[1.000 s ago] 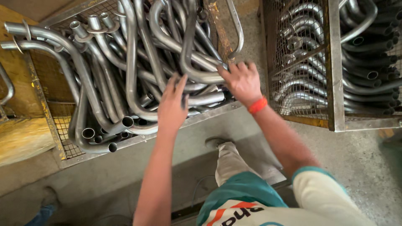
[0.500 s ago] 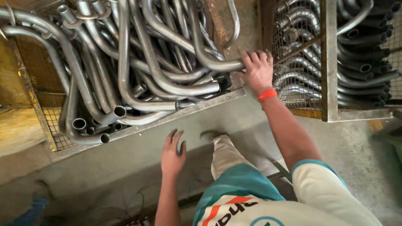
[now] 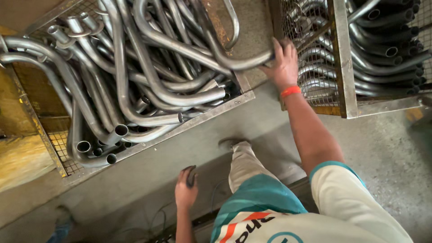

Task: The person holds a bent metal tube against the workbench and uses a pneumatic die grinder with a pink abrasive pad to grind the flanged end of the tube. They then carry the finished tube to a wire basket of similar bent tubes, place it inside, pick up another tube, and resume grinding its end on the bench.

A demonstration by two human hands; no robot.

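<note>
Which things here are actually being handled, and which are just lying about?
In hand:
right hand gripping one bent steel tube
wire crate of bent tubes

Lying about:
second mesh crate of tubes
concrete floor
left hand, hanging free

The bent steel tube (image 3: 211, 47) was bare grey metal, dull and a little scuffed, with a round section. It ran from the top centre of the frame down and to the right, then curved sharply towards the right, its end reaching the upper middle right of the frame. It lay on top of a heap of similar bent tubes (image 3: 135, 90) filling the wire-mesh crate (image 3: 198, 118) in the upper left. The right hand (image 3: 282, 65), wearing an orange wristband, was closed around the tube's right end, beyond the crate's edge.
</note>
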